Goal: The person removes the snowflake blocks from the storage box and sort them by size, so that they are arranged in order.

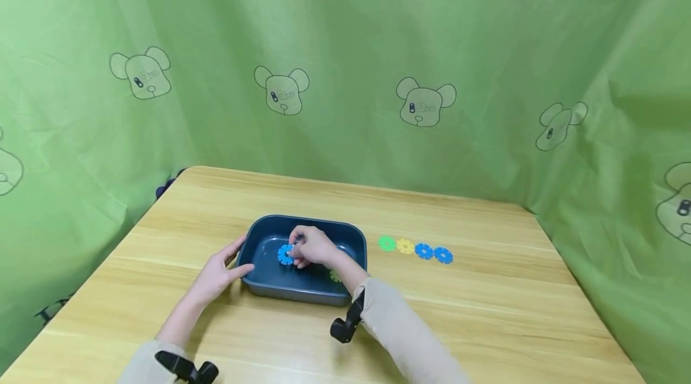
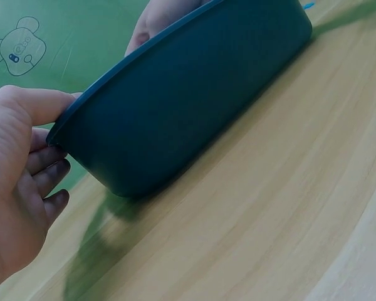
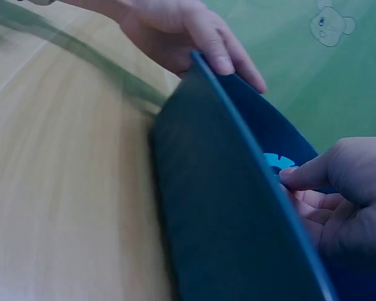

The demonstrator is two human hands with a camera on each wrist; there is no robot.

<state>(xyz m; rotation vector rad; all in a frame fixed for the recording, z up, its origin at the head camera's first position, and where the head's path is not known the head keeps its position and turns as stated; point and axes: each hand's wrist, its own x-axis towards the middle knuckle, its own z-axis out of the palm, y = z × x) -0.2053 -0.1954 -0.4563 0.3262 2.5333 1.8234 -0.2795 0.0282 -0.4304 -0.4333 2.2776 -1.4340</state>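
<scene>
A dark blue rectangular basin (image 1: 302,295) stands on the table. My left hand (image 1: 213,276) grips its left end, thumb over the rim and the other fingers against the outside, as the left wrist view (image 2: 25,169) also shows through the hand. Inside the basin, my right hand (image 1: 313,246) pinches a blue notched plastic disc (image 1: 284,255) between thumb and fingers. In the right wrist view the thumb lies on the blue disc (image 3: 277,161), whose lower part is hidden. A yellow-green notched disc (image 1: 335,276) lies in the basin, partly covered by the right forearm.
Right of the basin, a row of notched discs lies on the wooden table (image 1: 486,312): a green disc (image 1: 386,243), a yellow disc (image 1: 405,246), a blue disc (image 1: 423,251) and another blue disc (image 1: 444,255). A green curtain (image 1: 345,150) hangs behind the table.
</scene>
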